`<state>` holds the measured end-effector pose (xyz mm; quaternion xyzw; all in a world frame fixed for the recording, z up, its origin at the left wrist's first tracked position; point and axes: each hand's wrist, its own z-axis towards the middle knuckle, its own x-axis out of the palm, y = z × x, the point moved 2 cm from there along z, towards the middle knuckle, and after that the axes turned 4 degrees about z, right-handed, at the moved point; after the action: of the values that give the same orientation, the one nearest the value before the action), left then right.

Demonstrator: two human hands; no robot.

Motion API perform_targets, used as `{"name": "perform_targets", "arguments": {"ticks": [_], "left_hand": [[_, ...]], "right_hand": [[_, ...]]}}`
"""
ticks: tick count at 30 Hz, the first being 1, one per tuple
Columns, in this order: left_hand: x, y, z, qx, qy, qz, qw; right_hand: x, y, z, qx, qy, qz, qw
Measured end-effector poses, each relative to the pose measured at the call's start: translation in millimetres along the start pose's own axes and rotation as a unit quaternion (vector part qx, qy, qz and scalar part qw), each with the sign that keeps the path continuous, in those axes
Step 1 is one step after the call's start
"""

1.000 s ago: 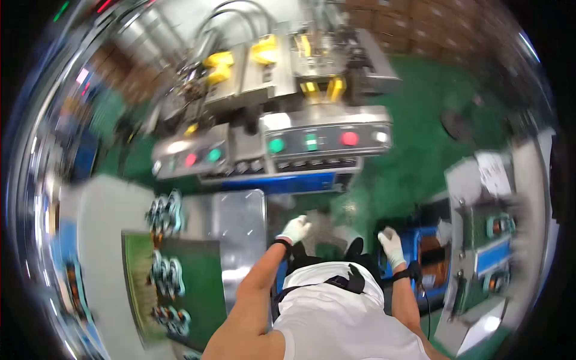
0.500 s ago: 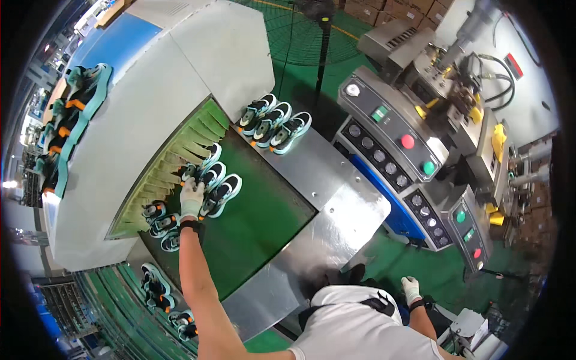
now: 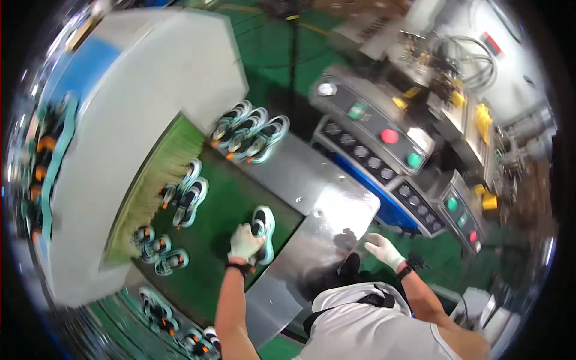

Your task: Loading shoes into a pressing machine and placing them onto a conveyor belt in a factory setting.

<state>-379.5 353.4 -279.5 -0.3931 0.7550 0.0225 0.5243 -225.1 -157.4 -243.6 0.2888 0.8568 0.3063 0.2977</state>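
My left hand (image 3: 245,242), in a white glove, grips a black, white and mint sneaker (image 3: 267,235) from its left side. The sneaker is over the right part of the green conveyor belt (image 3: 223,198), by the metal edge. My right hand (image 3: 383,249), also gloved, is at the right of the metal table with nothing in it, its fingers loosely stretched toward the left. Further left on the belt, a matching sneaker (image 3: 191,203) lies beside another sneaker (image 3: 188,175) by the strip curtain (image 3: 153,180). Several smaller-looking sneakers (image 3: 158,247) stand nearer, at the belt's left.
Three sneakers (image 3: 251,133) stand on the far end of the metal table (image 3: 336,210). A pale machine housing (image 3: 150,78) rises at left, with more shoes on top (image 3: 57,156). At right is a pressing machine with a button panel (image 3: 375,123). A roller rack (image 3: 114,324) holds shoes at lower left.
My left hand has moved right and nearer, bringing one sneaker away from the row by the curtain. My right hand has come up and left toward the metal table. The view has shifted.
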Motion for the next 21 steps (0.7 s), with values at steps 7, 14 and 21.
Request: {"name": "perform_targets", "arguments": {"ticks": [7, 14, 21], "left_hand": [[-36, -298, -102, 0.204, 0.096, -0.379, 0.897], [-35, -542, -122, 0.614, 0.155, -0.246, 0.734], [17, -724, -169, 0.456, 0.185, -0.373, 0.786]], "right_hand": [[-45, 70, -52, 0.001, 0.163, 0.452, 0.877], [-165, 72, -162, -0.198, 0.384, 0.728, 0.533], [-328, -21, -223, -0.301, -0.086, 0.647, 0.695]]}}
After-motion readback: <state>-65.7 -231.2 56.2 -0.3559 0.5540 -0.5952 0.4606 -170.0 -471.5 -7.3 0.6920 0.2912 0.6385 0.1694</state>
